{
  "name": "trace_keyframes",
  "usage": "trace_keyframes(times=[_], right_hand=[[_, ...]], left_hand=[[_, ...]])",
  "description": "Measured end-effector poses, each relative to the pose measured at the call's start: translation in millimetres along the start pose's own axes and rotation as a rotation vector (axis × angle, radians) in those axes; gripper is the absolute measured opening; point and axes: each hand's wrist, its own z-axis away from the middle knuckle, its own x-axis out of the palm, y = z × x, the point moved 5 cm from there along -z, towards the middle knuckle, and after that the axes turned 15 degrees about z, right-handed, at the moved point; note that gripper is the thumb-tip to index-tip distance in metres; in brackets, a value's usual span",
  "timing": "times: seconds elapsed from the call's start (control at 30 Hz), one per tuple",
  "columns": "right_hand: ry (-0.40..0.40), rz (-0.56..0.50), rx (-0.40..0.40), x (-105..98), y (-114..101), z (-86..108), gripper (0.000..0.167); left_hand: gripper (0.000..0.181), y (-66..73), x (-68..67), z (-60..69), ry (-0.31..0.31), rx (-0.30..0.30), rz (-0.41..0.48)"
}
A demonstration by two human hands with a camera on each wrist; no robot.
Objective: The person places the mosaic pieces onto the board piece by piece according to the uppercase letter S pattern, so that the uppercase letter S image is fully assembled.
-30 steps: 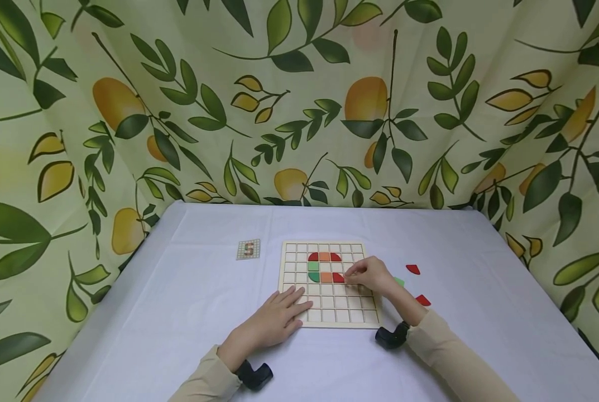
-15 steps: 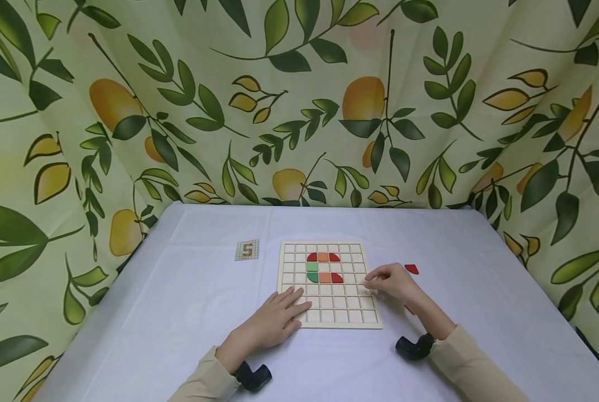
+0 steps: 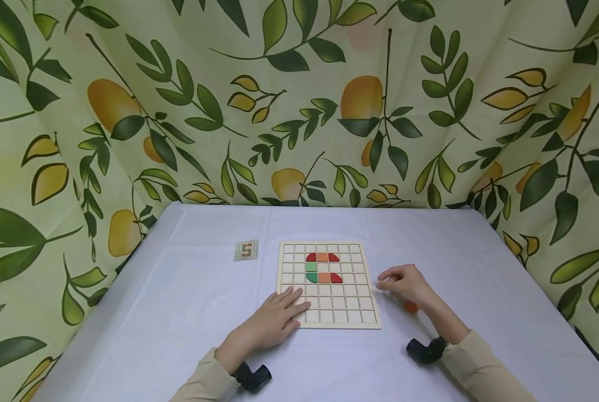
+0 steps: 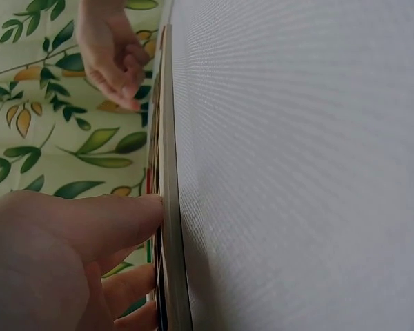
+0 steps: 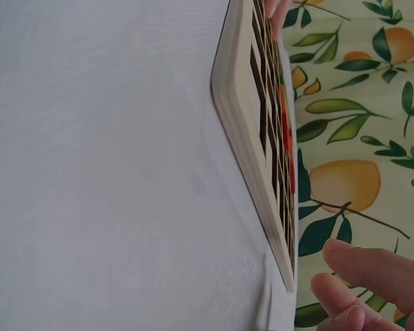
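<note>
A wooden grid board [image 3: 346, 302] lies on the white table, with red, orange and green pieces set in its cells. Among them are a light green square [image 3: 311, 267] and a red piece [image 3: 336, 278] with a curved edge. My left hand [image 3: 266, 324] rests on the board's near left corner, fingers spread; in the left wrist view its thumb [image 4: 124, 217] touches the edge. Just off the board's right side hovers my right hand [image 3: 405, 283], fingers loosely bent, with nothing visible between them. An orange-red piece [image 3: 411, 306] shows partly beneath its wrist.
A small card [image 3: 246, 250] printed with a grid and a coloured figure lies left of the board. Black wrist devices sit under both forearms, one by the right sleeve [image 3: 425, 350]. A leaf-and-fruit patterned curtain [image 3: 299, 111] hangs behind the table.
My right hand has moved right, off the board and over the loose pieces, which it now mostly hides. My left hand stays put on the board.
</note>
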Motion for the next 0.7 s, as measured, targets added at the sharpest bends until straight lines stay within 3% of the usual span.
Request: trace_keyframes(times=[0.7], right_hand=[[0.033,0.067,0.040,-13,23,0.5,0.033]], left_hand=[[0.045,2.0,-2.2,2.5,0.004,0.002,0.030]])
